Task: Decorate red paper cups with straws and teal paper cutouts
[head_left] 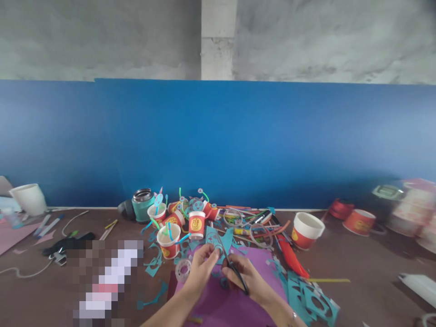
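My left hand (206,261) pinches a piece of light blue paper (229,238) with drawn figures on it. In my right hand (245,275) are black-handled scissors (242,282), their blades pointing up and left at the paper's edge. Both hands are close together over a purple sheet (264,261). My fingers partly cover the paper, and I cannot tell how far apart the blades are. Left of my left hand lies a roll of clear tape (183,270). Just beyond it stand red and white paper cups (169,249), some with straws in them.
Cut blue paper scraps (308,299) lie on the right, near a red pouch-like item (293,256). Pens and straws are heaped behind my hands. Stacked cups (307,230) stand at right, a teal metal flask (143,205) at back left. A blue partition (238,145) rises behind the table.
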Tool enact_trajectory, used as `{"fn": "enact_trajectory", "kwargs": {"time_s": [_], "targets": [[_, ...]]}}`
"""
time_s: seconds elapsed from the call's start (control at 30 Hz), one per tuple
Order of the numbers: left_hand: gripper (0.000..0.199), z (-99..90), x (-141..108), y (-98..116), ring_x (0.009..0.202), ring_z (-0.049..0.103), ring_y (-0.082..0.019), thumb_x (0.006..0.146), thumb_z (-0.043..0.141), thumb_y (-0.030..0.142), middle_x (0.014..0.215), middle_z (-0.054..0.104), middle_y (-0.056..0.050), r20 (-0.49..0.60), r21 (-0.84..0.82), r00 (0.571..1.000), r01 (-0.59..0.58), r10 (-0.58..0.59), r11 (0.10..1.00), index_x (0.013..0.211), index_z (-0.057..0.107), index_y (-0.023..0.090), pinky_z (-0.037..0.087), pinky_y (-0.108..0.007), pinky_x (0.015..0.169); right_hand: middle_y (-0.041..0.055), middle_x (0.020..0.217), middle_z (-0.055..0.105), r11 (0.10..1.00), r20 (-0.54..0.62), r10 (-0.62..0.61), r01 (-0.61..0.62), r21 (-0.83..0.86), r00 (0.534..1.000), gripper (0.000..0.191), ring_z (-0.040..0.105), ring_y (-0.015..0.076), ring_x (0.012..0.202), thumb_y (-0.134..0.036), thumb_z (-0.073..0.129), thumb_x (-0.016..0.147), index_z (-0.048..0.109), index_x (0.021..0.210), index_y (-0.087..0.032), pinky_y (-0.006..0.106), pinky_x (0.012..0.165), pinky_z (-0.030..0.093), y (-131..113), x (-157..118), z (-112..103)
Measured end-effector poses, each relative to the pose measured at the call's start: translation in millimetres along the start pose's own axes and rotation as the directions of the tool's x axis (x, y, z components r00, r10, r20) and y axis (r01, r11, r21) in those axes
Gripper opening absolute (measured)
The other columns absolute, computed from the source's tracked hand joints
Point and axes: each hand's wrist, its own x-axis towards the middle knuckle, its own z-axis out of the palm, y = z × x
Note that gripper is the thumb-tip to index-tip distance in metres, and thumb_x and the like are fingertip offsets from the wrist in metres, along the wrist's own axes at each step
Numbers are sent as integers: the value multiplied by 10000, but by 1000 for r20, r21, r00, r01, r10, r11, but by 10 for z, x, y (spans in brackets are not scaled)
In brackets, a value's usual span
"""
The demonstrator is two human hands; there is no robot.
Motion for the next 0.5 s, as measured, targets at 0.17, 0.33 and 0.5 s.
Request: {"fn": "enact_trajectory", "kwargs": {"time_s": [0.17, 0.33, 0.5], "targets": [[391, 9, 0, 42, 586, 381, -118, 694, 669, 517, 573, 418, 41, -9, 4, 1000, 17, -17, 1000, 602, 496, 178, 310, -233, 568, -59, 503, 471, 1000, 26, -6, 6, -4, 1000, 415, 371, 65, 433, -569, 645, 729, 515, 715, -175, 188, 412, 277, 6, 2, -22], [418, 46, -11, 99, 571, 365, -120, 650, 681, 558, 558, 403, 47, -73, -7, 996, 57, -58, 998, 606, 498, 185, 297, -238, 560, -63, 501, 467, 1000, 10, 24, -24, 19, 1000, 391, 361, 63, 433, -529, 692, 708, 526, 712, -175, 187, 408, 265, 0, -1, -25], [392, 52, -26, 57, 601, 379, -131, 689, 659, 532, 585, 413, 39, -81, 23, 997, 20, -18, 1000, 608, 488, 188, 314, -241, 579, -48, 514, 509, 999, 22, 35, -36, 41, 999, 413, 415, 72, 437, -552, 687, 703, 546, 740, -167, 185, 417, 304, -2, -6, -11]]}}
